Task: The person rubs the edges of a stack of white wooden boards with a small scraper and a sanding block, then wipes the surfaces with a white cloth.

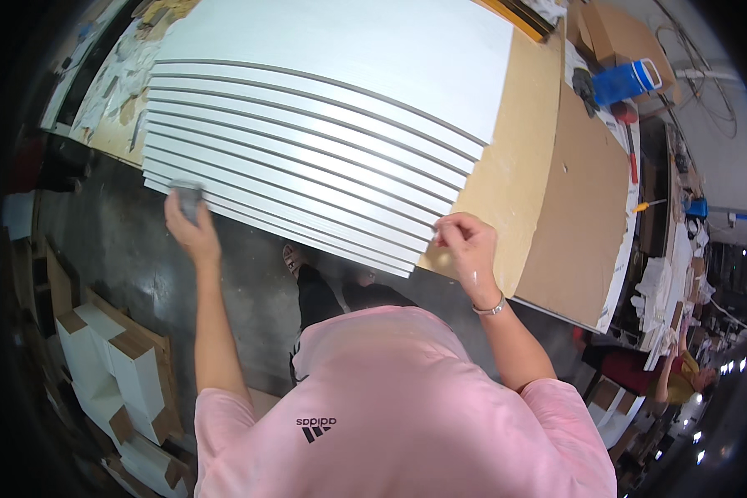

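White boards (pixel 324 149) lie on the bench in front of me, overlapping stepwise, with dark lines between their long edges. At their near left corner my left hand (pixel 192 228) is closed around a small grey block (pixel 188 201), which looks like a sanding sponge; it is smeared by motion. Beside the boards' right ends is my right hand (pixel 469 245), its fingers curled and pinched together. Whatever may be between those fingertips is too small to make out. Pale smears mark the back of this hand.
Brown sheet board (pixel 577 207) covers the bench's right side. Beyond lie a blue jug (pixel 627 81), a red-handled tool (pixel 632 158), a yellow-handled screwdriver (pixel 647 205) and a cardboard box (pixel 627 37). White box-like parts (pixel 133 382) stand on the floor at left. Another person (pixel 681 373) is at right.
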A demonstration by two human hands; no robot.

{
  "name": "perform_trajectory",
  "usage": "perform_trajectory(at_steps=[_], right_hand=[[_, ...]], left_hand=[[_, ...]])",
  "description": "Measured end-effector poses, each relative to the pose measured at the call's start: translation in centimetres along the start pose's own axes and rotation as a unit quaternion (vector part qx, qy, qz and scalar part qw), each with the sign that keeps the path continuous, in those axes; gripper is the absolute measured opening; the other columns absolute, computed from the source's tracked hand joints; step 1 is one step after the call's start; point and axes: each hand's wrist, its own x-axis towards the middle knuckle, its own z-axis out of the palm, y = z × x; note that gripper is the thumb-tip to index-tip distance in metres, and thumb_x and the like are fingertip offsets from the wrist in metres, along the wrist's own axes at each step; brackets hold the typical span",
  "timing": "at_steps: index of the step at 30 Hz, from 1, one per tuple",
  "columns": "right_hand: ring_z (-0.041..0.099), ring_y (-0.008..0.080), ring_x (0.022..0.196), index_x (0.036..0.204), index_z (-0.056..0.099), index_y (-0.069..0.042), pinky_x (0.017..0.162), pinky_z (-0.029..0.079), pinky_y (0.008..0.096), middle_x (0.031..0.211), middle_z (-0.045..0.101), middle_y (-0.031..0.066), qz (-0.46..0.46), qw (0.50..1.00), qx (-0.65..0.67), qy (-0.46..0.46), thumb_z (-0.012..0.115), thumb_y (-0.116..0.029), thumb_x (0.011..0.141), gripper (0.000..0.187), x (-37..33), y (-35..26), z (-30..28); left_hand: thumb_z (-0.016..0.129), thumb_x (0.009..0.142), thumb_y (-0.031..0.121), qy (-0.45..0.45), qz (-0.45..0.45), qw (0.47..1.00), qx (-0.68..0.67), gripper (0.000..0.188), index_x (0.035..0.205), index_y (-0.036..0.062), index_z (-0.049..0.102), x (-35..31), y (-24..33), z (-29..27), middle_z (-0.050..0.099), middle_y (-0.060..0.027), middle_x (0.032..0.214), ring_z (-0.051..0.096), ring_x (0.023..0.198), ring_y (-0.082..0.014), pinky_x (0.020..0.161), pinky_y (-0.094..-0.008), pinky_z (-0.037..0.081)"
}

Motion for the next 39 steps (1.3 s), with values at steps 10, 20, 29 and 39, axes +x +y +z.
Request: perform_trajectory(at_steps=[10, 20, 29, 39], right_hand=[[0.059, 0.0267, 0.091, 0.103, 0.067, 0.0, 0.084, 0.048, 0.0359, 0.098, 0.062, 0.0122, -0.377, 0.865, -0.288, 0.161, 0.062, 0.005, 0.083, 0.022, 6.4, -7.8, 2.2], [0.036, 0.0417, 0.141, 0.141, 0.051, -0.002, 0.116, 0.029, 0.054, 0.151, 0.04, 0.0258, -0.32, 0.86, -0.395, 0.053, 0.067, -0.01, 0.084, 0.06, 10.0, -8.6, 10.0], [0.03, 0.0425, 0.146, 0.145, 0.047, -0.005, 0.117, 0.019, 0.063, 0.157, 0.035, 0.0222, -0.29, 0.802, -0.507, 0.124, 0.067, -0.024, 0.083, 0.068, 11.0, -6.8, 13.4], [0.031, 0.0445, 0.147, 0.145, 0.043, -0.001, 0.118, 0.018, 0.0634, 0.157, 0.036, 0.0249, -0.268, 0.737, -0.594, 0.179, 0.054, -0.022, 0.075, 0.074, 10.9, -5.7, 13.9]], left_hand=[[0.07, 0.089, 0.031, -0.011, 0.093, 0.995, 0.014, 0.064, 0.145, 0.0062, 0.049, -2.3, 1.5, 2.6, 0.05, -0.0206, 0.148, 0.046, 0.136, -0.0407, 0.112, -0.0538, 0.033], [0.07, 0.089, 0.024, 0.01, 0.014, 1.0, -0.016, 0.061, 0.144, 0.0031, 0.051, 1.8, -0.5, 1.7, 0.05, -0.0224, 0.147, 0.05, 0.127, -0.0439, 0.109, -0.0521, 0.036], [0.076, 0.085, 0.02, 0.038, -0.067, 0.992, 0.095, 0.057, 0.137, 0.0059, 0.059, 14.1, -14.3, 0.4, 0.057, -0.0164, 0.14, 0.054, 0.12, -0.0406, 0.102, -0.0488, 0.043], [0.079, 0.081, 0.021, -0.098, 0.15, 0.981, -0.07, 0.063, 0.137, 0.005, 0.057, 31.0, -13.7, 5.1, 0.054, -0.02, 0.144, 0.05, 0.127, -0.0414, 0.107, -0.0484, 0.039]])
